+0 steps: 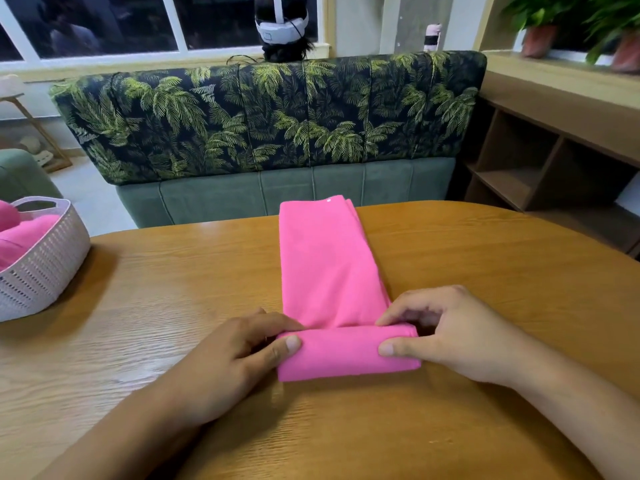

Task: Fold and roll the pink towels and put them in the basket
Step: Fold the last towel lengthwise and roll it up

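Centre of frame: pink towel (325, 265) folded into a long narrow strip, lying flat on the wooden table (138, 306), running from the far table edge toward the bottom of the frame. Near end turned up into a short roll across the strip. Left hand (235, 355) pinches the roll's left end, thumb on top, fingers curled behind it. Right hand (446, 334) pinches the right end the same way, thumb on the front face. Small white speck (327, 200) at the towel's far edge, possibly a tag; too small to read. Left edge of frame: white woven basket (45, 265) on the table, well apart from the hands, with pink cloth (20, 233) inside. Behind the table: bench back (270, 116) in palm-leaf print. Right: open wooden shelves (536, 161). Upper right: potted plants (540, 32).
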A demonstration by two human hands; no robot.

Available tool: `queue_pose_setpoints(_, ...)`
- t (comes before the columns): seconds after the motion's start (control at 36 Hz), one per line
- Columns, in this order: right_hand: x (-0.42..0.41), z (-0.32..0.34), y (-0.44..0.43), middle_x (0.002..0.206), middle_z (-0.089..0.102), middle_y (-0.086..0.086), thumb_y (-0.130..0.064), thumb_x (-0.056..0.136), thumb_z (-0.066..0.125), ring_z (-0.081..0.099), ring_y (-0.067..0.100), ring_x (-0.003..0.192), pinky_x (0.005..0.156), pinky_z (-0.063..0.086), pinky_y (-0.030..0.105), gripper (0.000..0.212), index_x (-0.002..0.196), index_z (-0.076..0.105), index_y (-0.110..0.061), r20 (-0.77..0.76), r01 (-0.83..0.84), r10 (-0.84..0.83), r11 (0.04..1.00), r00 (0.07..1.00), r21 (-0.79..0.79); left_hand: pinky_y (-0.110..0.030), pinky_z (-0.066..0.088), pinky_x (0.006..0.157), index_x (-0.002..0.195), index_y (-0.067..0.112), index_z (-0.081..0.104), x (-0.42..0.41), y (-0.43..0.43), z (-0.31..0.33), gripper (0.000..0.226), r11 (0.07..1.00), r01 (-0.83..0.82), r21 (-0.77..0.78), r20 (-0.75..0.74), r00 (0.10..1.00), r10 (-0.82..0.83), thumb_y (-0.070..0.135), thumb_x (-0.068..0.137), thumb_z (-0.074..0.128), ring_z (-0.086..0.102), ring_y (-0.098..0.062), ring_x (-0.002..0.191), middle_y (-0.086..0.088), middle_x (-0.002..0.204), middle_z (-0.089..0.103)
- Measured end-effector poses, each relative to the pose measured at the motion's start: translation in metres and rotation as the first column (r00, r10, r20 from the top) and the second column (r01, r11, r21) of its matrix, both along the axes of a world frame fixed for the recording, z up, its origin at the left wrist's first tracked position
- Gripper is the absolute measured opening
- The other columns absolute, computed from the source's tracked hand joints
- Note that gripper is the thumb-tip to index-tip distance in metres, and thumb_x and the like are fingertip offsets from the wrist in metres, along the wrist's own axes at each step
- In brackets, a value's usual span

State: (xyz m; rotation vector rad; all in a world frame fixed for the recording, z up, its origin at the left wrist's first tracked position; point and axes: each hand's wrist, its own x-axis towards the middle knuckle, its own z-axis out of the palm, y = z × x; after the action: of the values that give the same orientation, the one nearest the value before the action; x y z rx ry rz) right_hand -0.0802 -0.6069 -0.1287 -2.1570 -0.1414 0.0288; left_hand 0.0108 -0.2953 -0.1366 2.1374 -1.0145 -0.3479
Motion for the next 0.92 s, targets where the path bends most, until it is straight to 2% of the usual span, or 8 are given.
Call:
queue_pose_setpoints(0.11, 0.003, 0.000, 0.003, 0.096, 0.079, -0.011, -0.040, 0.078, 0.088, 0.075, 0.009, 0.094, 0.091, 0.059, 0.045, 0.022, 0.098, 0.082, -0.032, -0.016, 0.033, -0.032, 0.999, 0.999, 0.027, -0.030, 0.042, 0.098, 0.103, 0.031, 0.072, 0.001, -0.003, -0.002, 0.036, 1.000, -0.025, 0.002, 0.095, 0.995, 0.024, 0.050, 0.106, 0.042, 0.057, -0.013, 0.113, 0.014, 0.108, 0.057)
queue_pose_setpoints(0.19, 0.003, -0.001, 0.005, 0.093, 0.080, -0.009, -0.036, 0.082, 0.086, 0.075, 0.011, 0.092, 0.090, 0.059, 0.045, 0.015, 0.095, 0.083, -0.030, -0.016, 0.046, -0.045, 0.997, 0.999, 0.059, -0.026, 0.042, 0.098, 0.116, 0.032, 0.068, -0.003, -0.005, -0.005, 0.020, 0.995, -0.017, -0.093, 0.282, 0.958, 0.043, 0.037, 0.105, 0.051, 0.058, -0.015, 0.117, 0.017, 0.116, 0.057)
queue_pose_setpoints(0.28, 0.002, -0.001, 0.006, 0.094, 0.079, -0.011, -0.036, 0.084, 0.085, 0.074, 0.008, 0.092, 0.089, 0.058, 0.041, 0.012, 0.096, 0.082, -0.032, -0.008, 0.048, -0.048, 0.998, 0.999, 0.038, -0.033, 0.047, 0.091, 0.109, 0.023, 0.068, -0.005, -0.005, -0.002, 0.009, 0.988, 0.079, -0.130, 0.462, 0.887, -0.010, 0.024, 0.101, 0.064, 0.059, -0.017, 0.109, 0.015, 0.111, 0.059)
queue_pose_setpoints(0.42, 0.002, -0.001, 0.010, 0.094, 0.077, -0.021, -0.045, 0.086, 0.079, 0.071, 0.002, 0.092, 0.086, 0.057, 0.034, 0.012, 0.096, 0.082, -0.039, 0.039, 0.105, -0.104, 0.993, 0.994, -0.049, -0.038, 0.049, 0.094, 0.116, 0.028, 0.065, 0.002, 0.001, -0.001, 0.037, 0.992, 0.110, -0.068, 0.402, 0.913, -0.074, 0.042, 0.087, 0.084, 0.058, -0.019, 0.115, 0.015, 0.117, 0.057)
queue_pose_setpoints(0.5, 0.001, -0.006, 0.012, 0.098, 0.071, -0.019, -0.046, 0.088, 0.076, 0.067, 0.006, 0.098, 0.084, 0.052, 0.029, 0.017, 0.101, 0.081, -0.037, 0.257, 0.198, -0.158, 0.971, 0.953, -0.136, -0.037, 0.050, 0.094, 0.119, 0.033, 0.064, 0.004, 0.000, -0.002, 0.041, 0.994, 0.076, -0.076, 0.358, 0.933, -0.044, 0.046, 0.086, 0.084, 0.059, -0.018, 0.115, 0.019, 0.120, 0.057)
queue_pose_setpoints(0.58, 0.001, -0.010, 0.015, 0.103, 0.066, -0.019, -0.039, 0.094, 0.073, 0.062, 0.011, 0.105, 0.089, 0.047, 0.023, 0.018, 0.107, 0.079, -0.028, 0.428, 0.151, -0.041, 0.962, 0.903, -0.226, -0.037, 0.051, 0.091, 0.120, 0.034, 0.064, 0.007, 0.000, -0.003, 0.037, 0.996, 0.026, -0.083, 0.319, 0.948, 0.002, 0.046, 0.089, 0.081, 0.061, -0.016, 0.112, 0.017, 0.121, 0.060)
queue_pose_setpoints(0.72, -0.001, -0.018, 0.009, 0.116, 0.062, -0.023, -0.049, 0.085, 0.082, 0.060, 0.010, 0.113, 0.096, 0.045, 0.022, 0.038, 0.120, 0.075, -0.034, 0.390, 0.108, 0.028, 0.941, 0.920, -0.322, -0.035, 0.053, 0.079, 0.118, 0.036, 0.067, 0.006, -0.003, -0.004, 0.029, 0.994, -0.045, -0.103, 0.228, 0.971, 0.067, 0.041, 0.091, 0.078, 0.065, -0.018, 0.101, 0.013, 0.119, 0.063)
queue_pose_setpoints(0.92, 0.009, -0.013, 0.007, 0.123, 0.063, -0.029, -0.058, 0.086, 0.076, 0.060, -0.003, 0.119, 0.101, 0.048, 0.022, 0.049, 0.131, 0.070, -0.039, 0.265, 0.113, -0.030, 0.946, 0.964, -0.303, -0.030, 0.051, 0.084, 0.115, 0.039, 0.072, 0.010, -0.010, -0.005, 0.022, 0.976, -0.185, -0.114, 0.081, 0.977, 0.195, 0.046, 0.096, 0.064, 0.070, -0.014, 0.093, 0.015, 0.114, 0.069)
